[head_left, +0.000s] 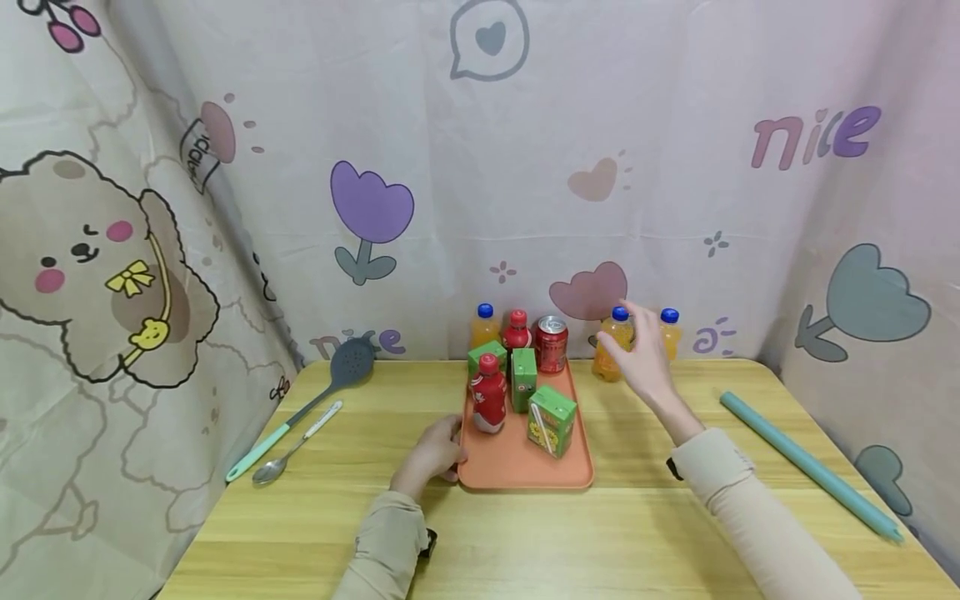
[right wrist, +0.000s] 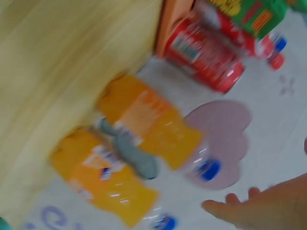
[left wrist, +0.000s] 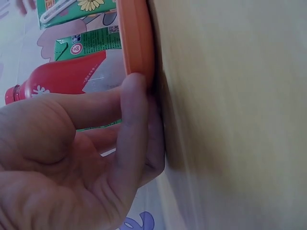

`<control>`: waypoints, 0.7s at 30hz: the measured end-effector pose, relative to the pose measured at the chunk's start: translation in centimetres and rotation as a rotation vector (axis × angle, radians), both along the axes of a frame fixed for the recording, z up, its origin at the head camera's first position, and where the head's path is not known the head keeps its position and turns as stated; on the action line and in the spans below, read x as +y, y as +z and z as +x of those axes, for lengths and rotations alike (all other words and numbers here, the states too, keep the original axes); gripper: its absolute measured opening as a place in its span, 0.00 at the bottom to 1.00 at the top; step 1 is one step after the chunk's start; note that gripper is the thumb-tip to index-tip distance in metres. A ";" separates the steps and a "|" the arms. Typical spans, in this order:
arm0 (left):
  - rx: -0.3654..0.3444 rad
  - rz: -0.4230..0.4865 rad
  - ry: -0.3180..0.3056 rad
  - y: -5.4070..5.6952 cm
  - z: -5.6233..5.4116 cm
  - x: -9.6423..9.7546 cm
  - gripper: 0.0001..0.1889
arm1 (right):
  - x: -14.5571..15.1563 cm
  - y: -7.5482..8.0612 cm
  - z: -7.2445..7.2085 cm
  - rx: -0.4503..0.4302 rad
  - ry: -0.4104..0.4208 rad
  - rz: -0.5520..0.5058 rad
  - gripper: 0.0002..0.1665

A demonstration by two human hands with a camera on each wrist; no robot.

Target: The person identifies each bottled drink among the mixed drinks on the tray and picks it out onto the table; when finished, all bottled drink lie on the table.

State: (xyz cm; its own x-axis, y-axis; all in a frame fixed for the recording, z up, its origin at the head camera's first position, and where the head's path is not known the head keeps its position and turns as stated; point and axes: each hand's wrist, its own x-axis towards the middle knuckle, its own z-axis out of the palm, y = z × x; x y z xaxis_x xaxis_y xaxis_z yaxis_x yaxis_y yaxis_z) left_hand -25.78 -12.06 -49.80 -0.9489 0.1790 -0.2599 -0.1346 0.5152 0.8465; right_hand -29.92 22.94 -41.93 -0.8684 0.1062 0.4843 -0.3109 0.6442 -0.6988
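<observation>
My left hand (head_left: 437, 448) pinches the left rim of an orange tray (head_left: 498, 472), its thumb and fingers at the edge in the left wrist view. On the tray stand a red bottle (head_left: 490, 400) nearest that hand, a green drink carton with a straw (head_left: 552, 421), more green cartons (head_left: 523, 379), a red can (head_left: 552, 343), another red bottle (head_left: 517, 332) and an orange juice bottle (head_left: 484, 327). My right hand (head_left: 643, 352) holds nothing. Its fingers are spread beside an orange juice bottle (right wrist: 148, 122) right of the tray; a second such bottle (right wrist: 103, 177) stands farther right.
At the left of the wooden table (head_left: 525, 542) lie a grey slotted spatula with a mint handle (head_left: 352, 363) and a metal spoon (head_left: 272, 471). A teal rod (head_left: 810, 465) lies at the right. A printed curtain (head_left: 480, 167) hangs behind the table.
</observation>
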 end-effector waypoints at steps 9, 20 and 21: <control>0.011 -0.018 0.002 0.1 0.3 0.2 0.37 | -5.6 0.3 1.6 -0.069 0.178 0.240 0.43; 0.029 -0.031 0.015 -0.1 0.3 0.1 0.36 | -11.7 0.2 2.5 -0.236 0.279 0.460 0.50; 0.032 -0.032 0.013 -0.1 0.3 0.1 0.36 | -12.1 0.2 2.6 -0.260 0.286 0.471 0.51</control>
State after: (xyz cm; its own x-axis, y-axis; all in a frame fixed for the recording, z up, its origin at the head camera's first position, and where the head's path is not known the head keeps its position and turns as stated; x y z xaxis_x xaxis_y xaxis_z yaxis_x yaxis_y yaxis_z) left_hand -25.53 -11.99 -49.92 -0.9590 0.1583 -0.2351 -0.1151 0.5404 0.8335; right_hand -27.37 10.79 -41.69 -0.9270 -0.3229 0.1908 -0.3747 0.8189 -0.4348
